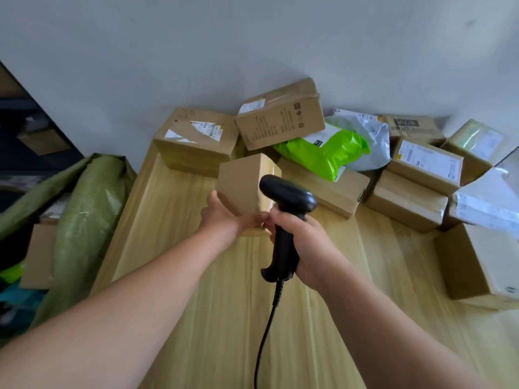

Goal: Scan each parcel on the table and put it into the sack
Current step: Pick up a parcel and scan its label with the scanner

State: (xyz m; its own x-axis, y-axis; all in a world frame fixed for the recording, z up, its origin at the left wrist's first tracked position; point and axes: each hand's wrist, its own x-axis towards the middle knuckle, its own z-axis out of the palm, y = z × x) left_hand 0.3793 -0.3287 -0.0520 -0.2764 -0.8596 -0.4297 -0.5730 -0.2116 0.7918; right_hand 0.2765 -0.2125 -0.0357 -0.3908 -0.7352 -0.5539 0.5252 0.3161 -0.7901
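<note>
My left hand [222, 216] grips a small plain brown cardboard box [243, 186] above the pale wooden table [213, 304]; my right hand [304, 248] clasps a black corded scanner [286, 197], hiding the box's near corner.

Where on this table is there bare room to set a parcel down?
Bare wood: the table's near half under both forearms, and its left strip between the green sack and the small box. Crowded: far edge and right side, piled with cardboard boxes and mailers.
</note>
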